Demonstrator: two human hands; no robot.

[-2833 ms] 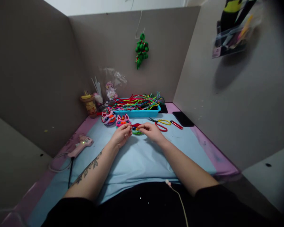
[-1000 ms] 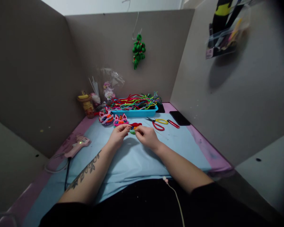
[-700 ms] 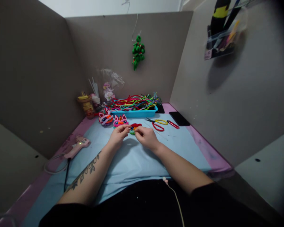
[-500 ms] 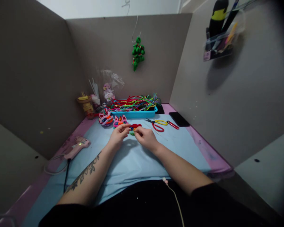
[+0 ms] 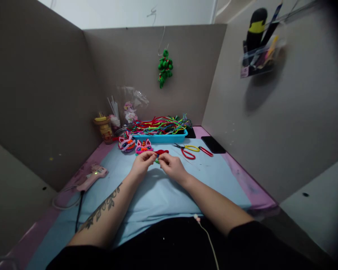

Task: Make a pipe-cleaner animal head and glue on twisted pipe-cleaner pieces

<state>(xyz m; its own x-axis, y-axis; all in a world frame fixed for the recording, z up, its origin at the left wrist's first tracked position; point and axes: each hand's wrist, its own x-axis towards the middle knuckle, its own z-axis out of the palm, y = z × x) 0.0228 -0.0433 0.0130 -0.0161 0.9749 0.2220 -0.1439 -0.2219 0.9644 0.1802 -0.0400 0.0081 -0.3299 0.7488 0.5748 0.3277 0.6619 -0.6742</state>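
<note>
Over the blue cloth, my left hand (image 5: 143, 164) and my right hand (image 5: 173, 167) meet with fingertips closed in pinches, nearly touching. What sits between the fingertips is too small and covered to make out. Just behind them shows a red fuzzy piece (image 5: 162, 152), and a bit of green fuzzy material (image 5: 157, 161) peeks out below the fingers. Beyond my left hand are two fuzzy animal-face pieces: a pink one with an orange horn (image 5: 143, 147) and a pink, white and orange one (image 5: 126, 144). Right of them lie scissors (image 5: 183, 147) with one red and one yellow handle.
A blue tray (image 5: 160, 139) heaped with coloured pipe cleaners (image 5: 163, 125) stands at the back. A small red tool (image 5: 205, 151) and black phone (image 5: 213, 144) lie right; a pink glue gun (image 5: 92, 179) with its cord lies left. Grey panels surround the table; a bin (image 5: 259, 62) hangs right.
My left fingers, stretched out before, have curled in, and both hands' fingertips have come closer together. The whole view has tilted slightly upward.
</note>
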